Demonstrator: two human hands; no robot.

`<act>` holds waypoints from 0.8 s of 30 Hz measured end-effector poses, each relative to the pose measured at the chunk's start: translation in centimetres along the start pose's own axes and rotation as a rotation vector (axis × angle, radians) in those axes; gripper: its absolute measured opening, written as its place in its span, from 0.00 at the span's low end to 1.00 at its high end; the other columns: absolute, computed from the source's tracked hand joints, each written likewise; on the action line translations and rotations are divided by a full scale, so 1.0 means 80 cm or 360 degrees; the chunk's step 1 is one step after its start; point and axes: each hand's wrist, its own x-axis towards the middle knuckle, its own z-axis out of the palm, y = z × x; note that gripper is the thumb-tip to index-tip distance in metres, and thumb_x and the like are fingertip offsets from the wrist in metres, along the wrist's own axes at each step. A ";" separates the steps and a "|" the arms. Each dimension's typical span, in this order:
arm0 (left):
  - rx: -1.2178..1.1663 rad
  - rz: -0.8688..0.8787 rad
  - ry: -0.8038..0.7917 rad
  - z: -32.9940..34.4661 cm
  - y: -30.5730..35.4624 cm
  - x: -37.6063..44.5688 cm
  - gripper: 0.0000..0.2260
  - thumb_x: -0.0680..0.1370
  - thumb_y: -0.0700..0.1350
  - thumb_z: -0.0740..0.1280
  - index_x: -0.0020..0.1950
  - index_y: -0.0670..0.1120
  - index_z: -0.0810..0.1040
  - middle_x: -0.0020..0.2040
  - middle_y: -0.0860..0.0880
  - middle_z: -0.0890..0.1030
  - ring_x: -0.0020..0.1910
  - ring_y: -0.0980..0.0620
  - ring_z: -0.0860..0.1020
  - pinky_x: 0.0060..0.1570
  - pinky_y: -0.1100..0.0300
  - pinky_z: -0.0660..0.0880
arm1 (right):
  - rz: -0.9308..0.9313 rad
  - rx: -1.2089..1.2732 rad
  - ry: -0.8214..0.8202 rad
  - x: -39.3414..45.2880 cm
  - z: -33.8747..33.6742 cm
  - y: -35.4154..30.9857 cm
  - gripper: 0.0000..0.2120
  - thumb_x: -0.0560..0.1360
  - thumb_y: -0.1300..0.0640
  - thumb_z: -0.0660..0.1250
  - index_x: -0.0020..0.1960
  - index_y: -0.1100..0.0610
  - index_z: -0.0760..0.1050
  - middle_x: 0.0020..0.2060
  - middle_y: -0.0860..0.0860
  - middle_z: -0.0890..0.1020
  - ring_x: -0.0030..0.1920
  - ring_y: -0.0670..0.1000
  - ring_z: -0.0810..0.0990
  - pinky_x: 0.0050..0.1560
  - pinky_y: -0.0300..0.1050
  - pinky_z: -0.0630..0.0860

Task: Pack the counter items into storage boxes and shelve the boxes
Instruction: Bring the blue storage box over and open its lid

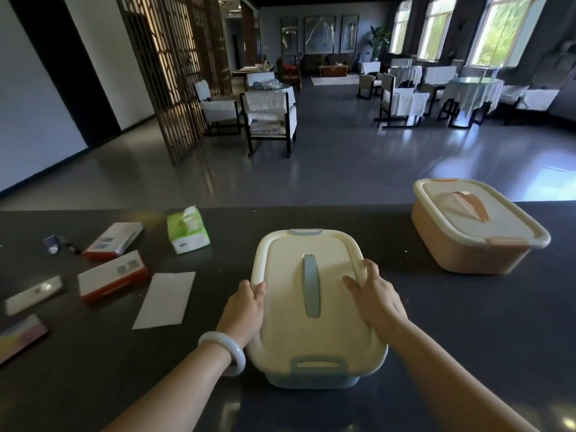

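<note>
While gripped, blue box (314,304) between hands

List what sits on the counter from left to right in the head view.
White flat packet → red-and-white box → white paper sheet → green tissue pack → left hand → blue storage box → right hand → orange storage box.

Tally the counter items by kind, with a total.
Lidded plastic storage boxes: 2, blue-handled and orange-handled
Red-and-white cartons: 2
Green tissue pack: 1
White paper sheet: 1
Flat white packet: 1
Multicoloured flat pack: 1
Small dark blue item: 1
Total: 9
</note>
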 end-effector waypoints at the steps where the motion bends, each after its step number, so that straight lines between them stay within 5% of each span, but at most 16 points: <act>1: 0.0002 0.0005 0.0014 -0.015 -0.016 -0.010 0.16 0.82 0.57 0.52 0.46 0.46 0.66 0.41 0.46 0.76 0.36 0.51 0.77 0.30 0.60 0.68 | -0.0012 0.0013 0.0003 -0.018 0.011 -0.012 0.24 0.78 0.39 0.57 0.70 0.45 0.55 0.45 0.48 0.76 0.41 0.51 0.78 0.39 0.49 0.78; 12: -0.0023 0.0007 0.0032 -0.117 -0.141 -0.109 0.16 0.82 0.57 0.52 0.49 0.45 0.68 0.43 0.46 0.78 0.39 0.51 0.79 0.36 0.58 0.73 | -0.0043 -0.0068 0.0017 -0.159 0.099 -0.072 0.23 0.77 0.37 0.56 0.68 0.43 0.56 0.39 0.45 0.74 0.36 0.48 0.75 0.31 0.43 0.70; 19: -0.0089 0.0005 -0.0026 -0.115 -0.141 -0.137 0.15 0.83 0.56 0.52 0.46 0.46 0.65 0.41 0.47 0.76 0.36 0.51 0.76 0.31 0.60 0.68 | -0.0028 -0.0148 0.0071 -0.186 0.092 -0.065 0.23 0.76 0.36 0.56 0.68 0.43 0.57 0.37 0.43 0.72 0.34 0.46 0.73 0.29 0.42 0.66; 24: -0.0130 -0.0023 -0.0027 -0.110 -0.132 -0.138 0.16 0.83 0.56 0.52 0.49 0.44 0.67 0.45 0.45 0.77 0.41 0.47 0.78 0.38 0.55 0.73 | -0.0014 -0.0092 0.0066 -0.189 0.084 -0.061 0.23 0.77 0.36 0.57 0.68 0.42 0.58 0.37 0.43 0.73 0.35 0.45 0.75 0.28 0.39 0.67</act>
